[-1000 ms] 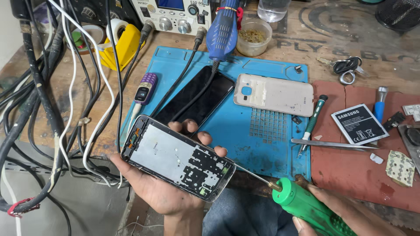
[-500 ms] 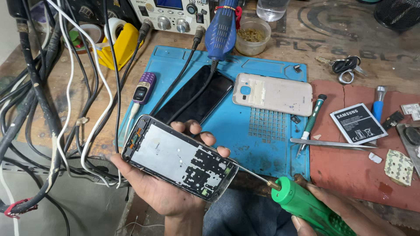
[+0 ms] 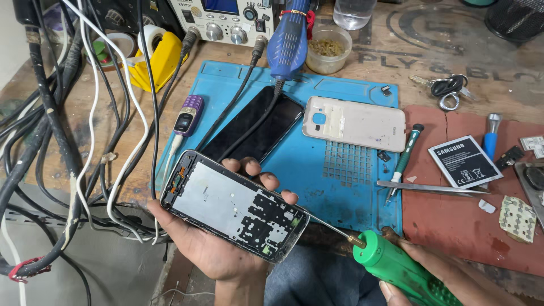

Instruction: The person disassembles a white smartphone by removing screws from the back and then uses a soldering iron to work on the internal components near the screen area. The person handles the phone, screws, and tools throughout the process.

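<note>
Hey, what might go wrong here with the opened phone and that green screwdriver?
The opened phone rests only in the left hand, off the table's edge; it may drop. The green screwdriver in the right hand has its thin tip at the phone's corner; a slip might scratch the exposed board or jab the fingers.

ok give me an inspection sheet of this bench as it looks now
surface: blue rubber repair mat on a wooden bench.
job's things: opened phone frame with bare circuit board; green-handled screwdriver, its tip at the frame's edge.
clutter: white phone back cover, black phone battery, metal tweezers, key bunch.
hands: left hand cradles the frame; right hand grips the screwdriver.
cables: black and white tangle at left.
surroundings: soldering station behind.
</note>
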